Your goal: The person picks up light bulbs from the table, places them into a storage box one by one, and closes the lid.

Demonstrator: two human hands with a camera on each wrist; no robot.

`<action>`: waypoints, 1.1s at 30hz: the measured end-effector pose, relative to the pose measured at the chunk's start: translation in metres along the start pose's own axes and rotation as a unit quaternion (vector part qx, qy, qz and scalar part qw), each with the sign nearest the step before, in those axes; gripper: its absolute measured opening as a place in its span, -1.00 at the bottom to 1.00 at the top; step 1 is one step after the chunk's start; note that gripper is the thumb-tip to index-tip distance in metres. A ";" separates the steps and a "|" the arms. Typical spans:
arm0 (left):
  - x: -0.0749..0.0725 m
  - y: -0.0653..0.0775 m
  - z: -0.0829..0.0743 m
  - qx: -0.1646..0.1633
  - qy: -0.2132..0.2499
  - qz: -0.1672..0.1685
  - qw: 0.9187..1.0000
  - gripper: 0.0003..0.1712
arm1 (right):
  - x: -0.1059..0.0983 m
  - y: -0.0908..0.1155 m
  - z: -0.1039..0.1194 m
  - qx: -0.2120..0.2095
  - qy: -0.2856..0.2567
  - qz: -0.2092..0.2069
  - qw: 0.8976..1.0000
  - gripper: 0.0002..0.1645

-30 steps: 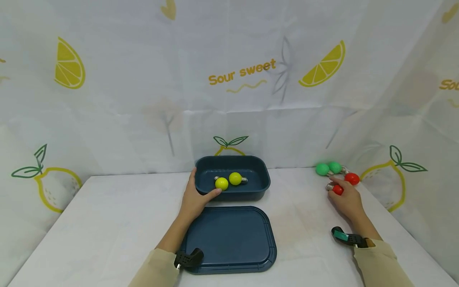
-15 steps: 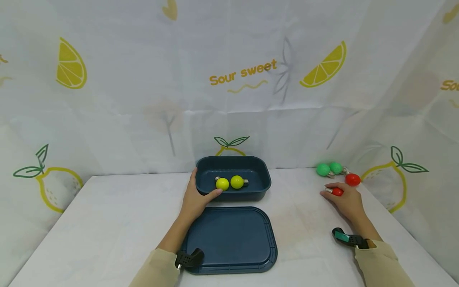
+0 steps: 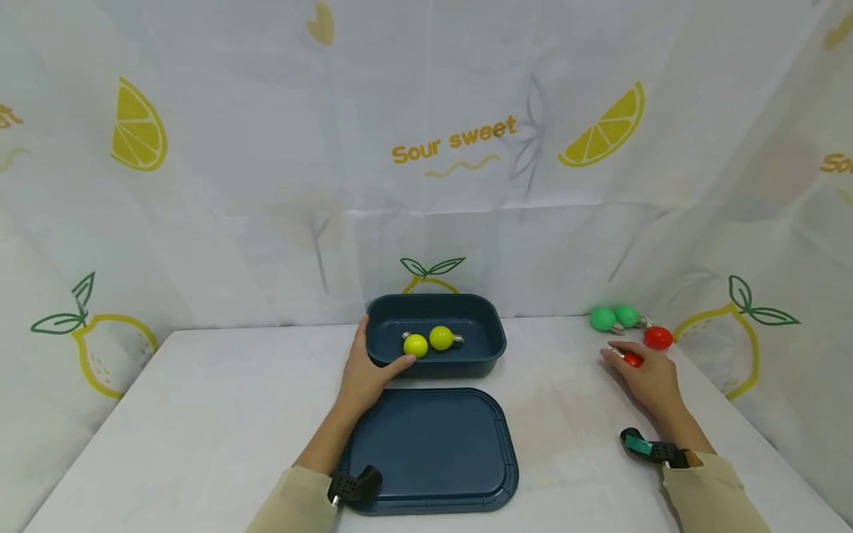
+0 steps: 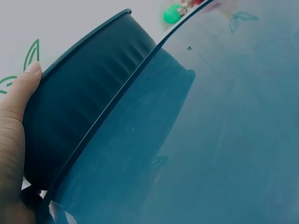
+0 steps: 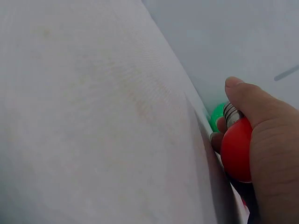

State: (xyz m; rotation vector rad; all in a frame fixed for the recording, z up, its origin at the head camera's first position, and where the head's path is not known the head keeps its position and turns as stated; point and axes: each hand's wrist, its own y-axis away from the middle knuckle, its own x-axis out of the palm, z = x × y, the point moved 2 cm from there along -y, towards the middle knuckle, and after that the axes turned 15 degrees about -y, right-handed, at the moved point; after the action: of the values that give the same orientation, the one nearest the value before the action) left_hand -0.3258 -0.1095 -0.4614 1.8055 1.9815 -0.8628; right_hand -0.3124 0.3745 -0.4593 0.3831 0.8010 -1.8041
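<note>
My left hand (image 3: 363,377) holds the near left corner of a dark blue plastic box (image 3: 489,363), its thumb at the front rim and its fingers along the left side. Two yellow light bulbs, a left one (image 3: 415,346) and a right one (image 3: 441,338), lie inside. At the right, my right hand (image 3: 649,377) pinches a red light bulb (image 5: 237,151) with a silver screw base, partly covered by the hand. Beyond that hand lie two green bulbs, a left one (image 3: 603,319) and a right one (image 3: 626,316), plus another red bulb (image 3: 658,338).
A flat dark blue lid (image 3: 429,451) lies on the white-covered table (image 3: 220,414) in front of the box, partly under the left forearm. White lemon-print cloth (image 3: 266,148) hangs behind the table and along both sides.
My right hand has closed its fingers and thumb round the red bulb, whose base has turned slightly. The left hand stays at the box; the head view has tilted a little.
</note>
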 end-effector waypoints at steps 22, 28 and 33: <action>-0.001 0.000 0.002 0.001 0.004 -0.004 1.000 0.34 | 0.033 -0.020 0.107 -0.103 -0.090 0.087 0.987 -0.49; -0.001 -0.001 0.002 0.003 0.003 -0.012 1.000 0.34 | 0.044 -0.029 0.139 -0.107 -0.099 0.102 0.984 -0.46; 0.002 0.000 0.001 0.004 0.004 -0.011 1.000 0.35 | 0.049 -0.034 0.159 -0.128 -0.096 0.107 0.981 -0.50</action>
State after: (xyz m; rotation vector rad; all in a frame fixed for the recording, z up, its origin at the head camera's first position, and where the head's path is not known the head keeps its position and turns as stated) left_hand -0.3257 -0.1087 -0.4631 1.7981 2.0087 -0.8736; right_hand -0.3435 0.2387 -0.3629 0.1185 0.8103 -1.4911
